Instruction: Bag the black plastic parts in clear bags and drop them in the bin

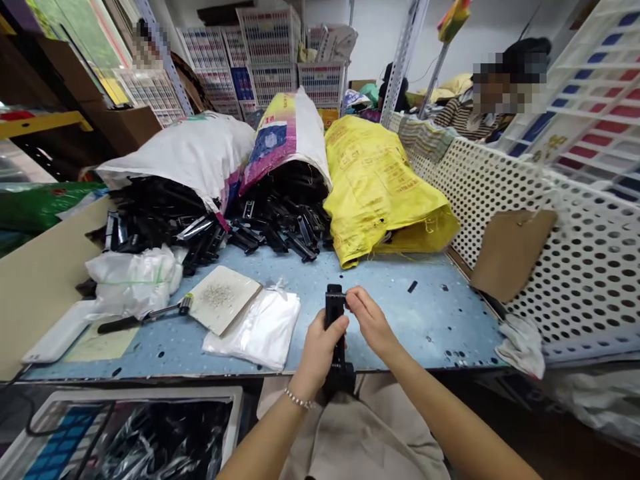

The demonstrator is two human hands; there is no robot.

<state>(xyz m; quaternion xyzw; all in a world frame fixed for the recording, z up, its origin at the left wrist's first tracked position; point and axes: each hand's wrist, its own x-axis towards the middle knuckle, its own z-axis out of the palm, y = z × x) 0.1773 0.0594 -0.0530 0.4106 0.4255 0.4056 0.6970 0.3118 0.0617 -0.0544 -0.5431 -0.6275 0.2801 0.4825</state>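
Note:
My left hand (319, 347) is wrapped round a long black plastic part (335, 307), which stands nearly upright at the front edge of the table. The thumb lies across the face of the part. At its upper right edge, the closed fingertips of my right hand (371, 321) pinch a thin dark piece that crosses the top; what exactly they grip is too small to make out. Behind my hands, similar black parts (300, 230) spill from a white sack (185, 150) and a printed sack (287, 137).
A yellow sack (380, 187) lies on the blue table (400, 300). On the left are white plastic bags (267, 333), a board (220, 297) and a black-handled tool (120, 325). A perforated white panel (565, 280) borders the right. Below stands a crate (233, 427). Another person (465, 117) sits beyond.

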